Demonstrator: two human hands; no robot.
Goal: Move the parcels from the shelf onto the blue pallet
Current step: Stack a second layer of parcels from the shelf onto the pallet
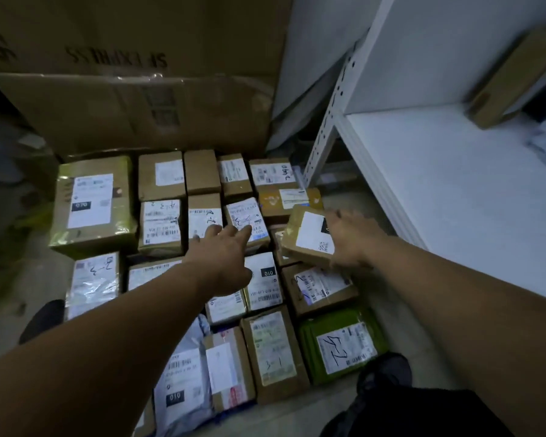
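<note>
Several labelled cardboard parcels lie packed side by side low in front of me, covering the pallet; only a thin blue edge of the pallet [234,409] shows at the near side. My right hand [349,239] grips a small brown parcel with a white label [306,234], holding it tilted just above the packed parcels at their right side. My left hand [224,250] reaches out over the middle of the stack, fingers straight, fingertips on or just above a labelled parcel [245,217]. The white shelf [448,184] stands at the right with one brown parcel [514,80] left at its back.
A large flattened cardboard box [133,99] stands upright behind the parcels. A green parcel [342,343] lies at the near right corner. My shoes [383,372] show at the bottom, beside the stack. The shelf's perforated post [331,115] rises close to the parcels' right rear.
</note>
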